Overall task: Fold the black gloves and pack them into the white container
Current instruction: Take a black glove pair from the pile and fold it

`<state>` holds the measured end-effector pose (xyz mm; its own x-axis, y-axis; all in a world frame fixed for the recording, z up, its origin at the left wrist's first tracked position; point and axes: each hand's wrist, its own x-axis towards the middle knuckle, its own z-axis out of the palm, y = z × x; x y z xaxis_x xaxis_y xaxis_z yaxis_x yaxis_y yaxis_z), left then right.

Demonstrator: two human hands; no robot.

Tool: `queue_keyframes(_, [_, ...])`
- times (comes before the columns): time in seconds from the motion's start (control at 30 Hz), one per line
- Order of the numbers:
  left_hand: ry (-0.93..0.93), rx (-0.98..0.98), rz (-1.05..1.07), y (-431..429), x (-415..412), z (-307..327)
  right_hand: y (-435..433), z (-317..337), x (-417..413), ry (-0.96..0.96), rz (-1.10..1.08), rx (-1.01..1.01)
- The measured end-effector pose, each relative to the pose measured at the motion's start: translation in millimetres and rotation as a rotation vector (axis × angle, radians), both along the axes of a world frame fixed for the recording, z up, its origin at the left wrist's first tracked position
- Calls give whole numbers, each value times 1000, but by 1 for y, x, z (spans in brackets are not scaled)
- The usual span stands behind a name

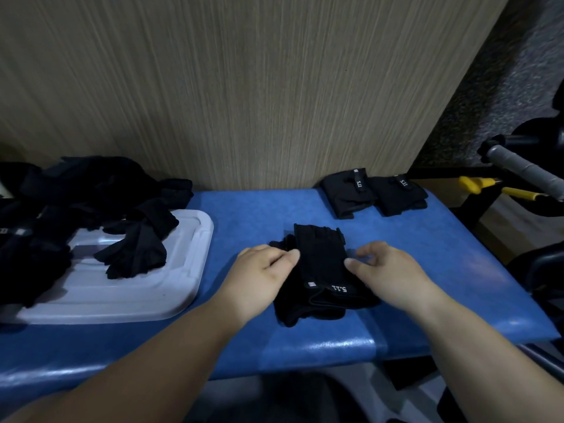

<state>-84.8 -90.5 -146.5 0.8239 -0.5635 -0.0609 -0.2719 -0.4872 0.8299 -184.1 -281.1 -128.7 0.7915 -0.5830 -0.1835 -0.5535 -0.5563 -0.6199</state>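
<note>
Black glove (320, 267) at bench (427, 270) middle, between my hands, long axis running away from me, labelled cuff nearest. Left hand (264, 273) pinches its left edge, right hand (389, 271) its right edge, fingers (375, 250) curled. White container (195, 270) well off left, nearer left hand.

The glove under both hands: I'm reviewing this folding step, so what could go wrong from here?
1. The left hand and right hand pinch the glove only at its sides, so the fold may spring open on release.
2. The loose glove pile spills over the white tray, so packing could drag unfolded ones along.
3. The folded pair lies near the far right corner of the table and might get knocked off.
</note>
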Motion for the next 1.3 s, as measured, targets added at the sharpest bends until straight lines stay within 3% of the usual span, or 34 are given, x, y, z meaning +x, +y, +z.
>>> queue_keyframes(0.07, [-55, 33, -19, -2, -3, -1, 2, -2, 1, -10, 2, 77])
queue_keyframes(0.27, [-126, 74, -53, -1, -6, -5, 9, 1, 6, -116, -54, 615])
queue_keyframes(0.5, [266, -249, 31, 0, -9, 6, 26, 5, 8, -360, -32, 833])
queue_keyframes(0.63, [318, -303, 99, 0, -8, 9, 33, 4, 9, -418, -17, 817])
queue_keyframes(0.83, [254, -161, 169, 5, -6, 13, 33, 1, 12, -437, -96, 758])
queue_keyframes(1.03, [26, 129, 113, 10, -5, 10, 32, -12, 13, -293, -35, 250])
queue_keyframes(1.2, [-105, 292, 66, 10, -5, 6, 34, -15, 10, -263, 37, 133])
queue_keyframes(1.3, [-229, 282, 85, 12, -6, 4, 32, -13, 10, -289, 32, 50])
